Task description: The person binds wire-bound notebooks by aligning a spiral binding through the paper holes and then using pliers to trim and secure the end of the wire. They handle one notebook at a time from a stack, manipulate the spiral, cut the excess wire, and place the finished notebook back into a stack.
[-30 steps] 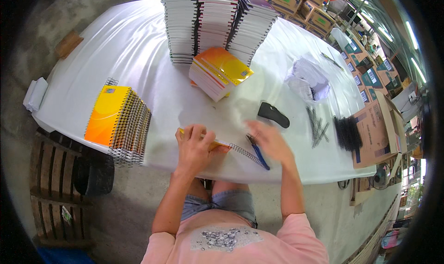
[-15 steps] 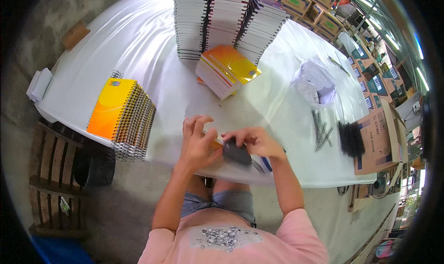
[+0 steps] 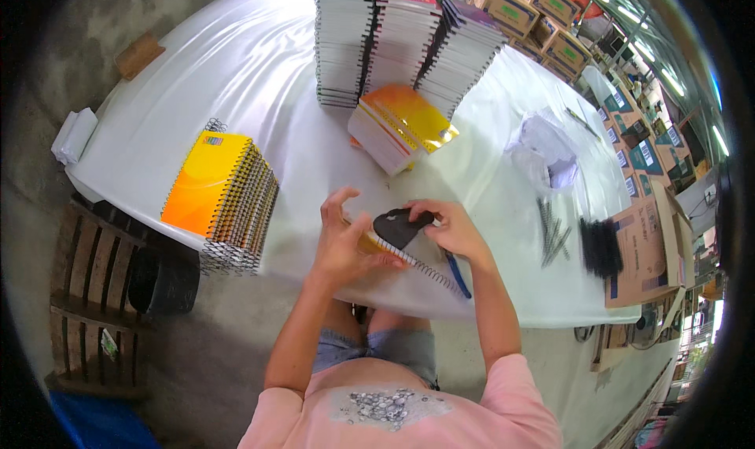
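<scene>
My left hand (image 3: 343, 241) holds a small notebook (image 3: 368, 243) with an orange-yellow cover, mostly hidden behind the fingers. Its index finger is raised and its thumb lies along the bound edge. A metal spiral coil (image 3: 431, 273) runs along that edge and sticks out past it toward the lower right. Between the fingertips of my right hand (image 3: 442, 227) is a flat, dark, rounded piece (image 3: 399, 229), its exact kind unclear, held against the notebook's edge. Beneath the right wrist lies a blue-handled tool (image 3: 458, 276), its head hidden.
Spiral-bound yellow-orange notebooks (image 3: 208, 182) are stacked at left. Loose small notebooks (image 3: 393, 134) lie before tall notebook stacks (image 3: 405, 48). To the right are crumpled paper (image 3: 544, 146), loose coils (image 3: 553, 233) and black coils (image 3: 601, 248) by an open carton (image 3: 641, 252).
The dark piece, blurred before, is now sharp and sits a little higher, with the right hand turned around it. More of the coil and blue handle shows. The whole view has shifted slightly.
</scene>
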The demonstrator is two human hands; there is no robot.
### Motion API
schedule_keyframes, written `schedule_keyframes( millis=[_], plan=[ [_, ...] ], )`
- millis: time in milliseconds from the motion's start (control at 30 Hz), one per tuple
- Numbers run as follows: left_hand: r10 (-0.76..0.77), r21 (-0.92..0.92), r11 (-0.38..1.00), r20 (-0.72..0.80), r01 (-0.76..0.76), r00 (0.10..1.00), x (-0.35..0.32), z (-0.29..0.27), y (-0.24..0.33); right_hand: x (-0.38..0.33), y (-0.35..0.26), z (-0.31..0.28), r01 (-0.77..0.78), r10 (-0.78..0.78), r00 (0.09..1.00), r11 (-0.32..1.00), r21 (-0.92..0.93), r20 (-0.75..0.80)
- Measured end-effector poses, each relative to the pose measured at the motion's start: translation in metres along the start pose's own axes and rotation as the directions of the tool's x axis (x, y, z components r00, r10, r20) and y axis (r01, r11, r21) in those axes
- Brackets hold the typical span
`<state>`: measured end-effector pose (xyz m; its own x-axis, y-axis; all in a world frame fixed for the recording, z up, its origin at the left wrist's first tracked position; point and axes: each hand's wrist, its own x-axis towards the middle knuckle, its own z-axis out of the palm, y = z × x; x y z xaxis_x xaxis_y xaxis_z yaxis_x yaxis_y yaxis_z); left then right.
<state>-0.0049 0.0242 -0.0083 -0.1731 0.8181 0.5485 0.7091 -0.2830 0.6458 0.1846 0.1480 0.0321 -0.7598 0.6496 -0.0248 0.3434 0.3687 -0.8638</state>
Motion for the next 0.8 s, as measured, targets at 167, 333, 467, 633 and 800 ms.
schedule_keyframes(
  millis=[167, 333, 467, 633, 800],
  plan=[
    [-0.202, -0.524, 0.834, 0.001, 0.173, 0.979, -0.007, 0.013, -0.009, 0.004, -0.002, 0.019, 0.088, -0.087, 0.996, 0.996, 0.031, -0.029],
    [0.105, -0.138, 0.985, -0.028, -0.108, 0.994, -0.004, -0.006, 0.006, -0.017, -0.021, 0.022, 0.135, 0.003, 0.975, 0.791, 0.597, -0.223],
    [0.088, -0.088, 0.993, 0.089, -0.080, 0.992, -0.001, -0.005, -0.006, -0.018, -0.021, 0.018, 0.135, -0.353, 0.909, 0.754, 0.643, 0.223],
    [0.040, -0.222, 0.974, -0.011, -0.041, 0.999, -0.003, 0.015, -0.015, -0.018, -0.010, 0.023, 0.152, -0.219, 0.974, 0.817, 0.557, 0.056],
    [0.061, -0.231, 0.971, -0.015, -0.063, 0.998, -0.008, 0.016, -0.015, -0.019, -0.005, 0.023, 0.133, -0.107, 0.991, 0.785, 0.605, -0.079]
  ],
)
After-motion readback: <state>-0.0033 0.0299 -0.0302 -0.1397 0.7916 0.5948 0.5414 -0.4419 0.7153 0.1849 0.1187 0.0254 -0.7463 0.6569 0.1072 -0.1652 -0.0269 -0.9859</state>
